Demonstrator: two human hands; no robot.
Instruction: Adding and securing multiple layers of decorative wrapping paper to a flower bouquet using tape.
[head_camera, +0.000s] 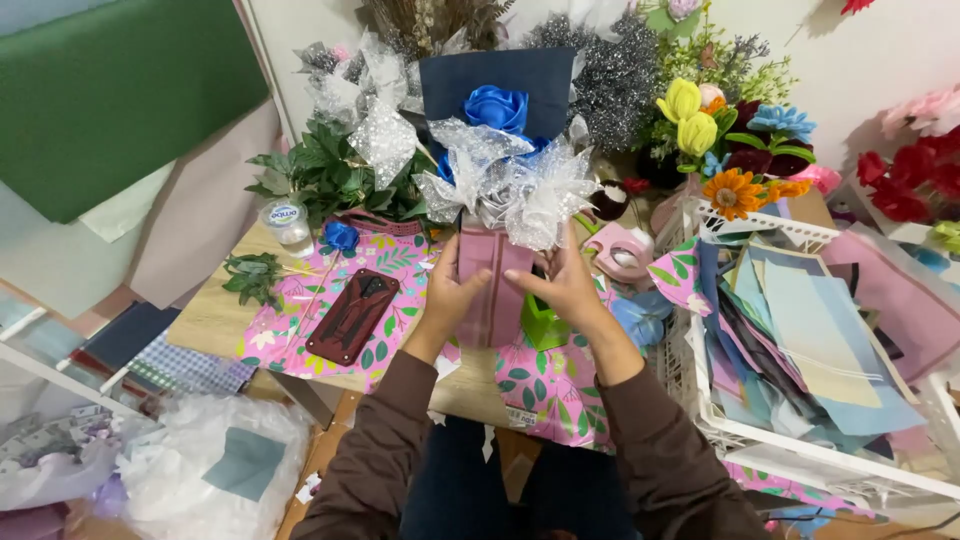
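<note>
A bouquet stands upright before me, with a blue fabric rose (496, 106), silver mesh ribbon (520, 185) and a dark navy paper backing (500, 75). Its lower part is wrapped in mauve-pink paper (492, 290). My left hand (450, 290) grips the left side of that pink wrap. On the right side, my right hand (565, 285) presses the wrap with its fingers across the front fold. Both hands hold the bouquet over a wooden table (215, 320) covered with pink leaf-print paper (300, 330).
A dark red phone case (352, 315), a small blue flower (341, 237), green leaf sprigs (250, 275) and a lidded jar (285, 220) lie left. A pink tape dispenser (622, 252) and white basket of paper sheets (800, 440) sit right. Artificial flowers (735, 140) line the back.
</note>
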